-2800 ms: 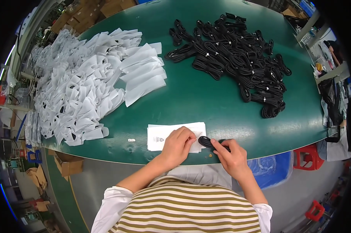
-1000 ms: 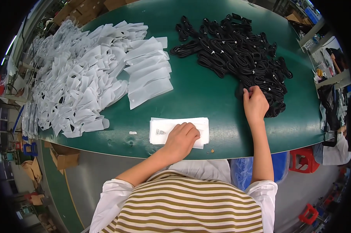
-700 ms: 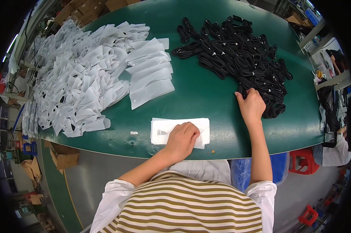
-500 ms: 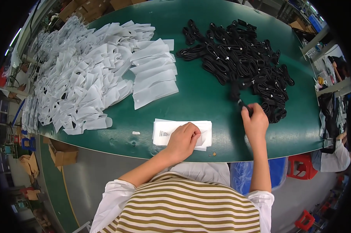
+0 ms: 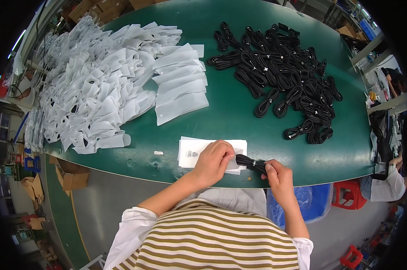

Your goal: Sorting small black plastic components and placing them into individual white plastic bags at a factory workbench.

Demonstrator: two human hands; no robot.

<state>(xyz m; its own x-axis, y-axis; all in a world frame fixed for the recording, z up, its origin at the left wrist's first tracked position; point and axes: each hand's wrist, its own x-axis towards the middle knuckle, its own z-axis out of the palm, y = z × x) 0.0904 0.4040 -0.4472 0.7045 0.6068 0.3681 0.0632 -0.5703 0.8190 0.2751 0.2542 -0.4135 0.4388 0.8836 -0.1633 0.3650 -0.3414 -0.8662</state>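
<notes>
A small stack of white plastic bags [image 5: 187, 146] lies near the table's front edge. My left hand [image 5: 213, 160] is closed on the top bag, pinching it near its right end. In my right hand [image 5: 279, 176] is a coiled black cable [image 5: 250, 162], gripped at its right end and bound around the middle. The cable's left end reaches the bag's opening beside my left fingertips; whether it is inside I cannot tell. At the back right lies a pile of black cable coils [image 5: 293, 76].
A large heap of white bags [image 5: 95, 90] covers the table's left side, with a row of overlapping bags [image 5: 182, 85] beside it. A small white label [image 5: 158, 153] lies left of the stack. Below the table stand a blue bin [image 5: 309, 204] and a red stool [image 5: 349, 196].
My right hand has brought a cable coil from the pile down and left to the bag's end. My left hand has stayed pinching the bag.
</notes>
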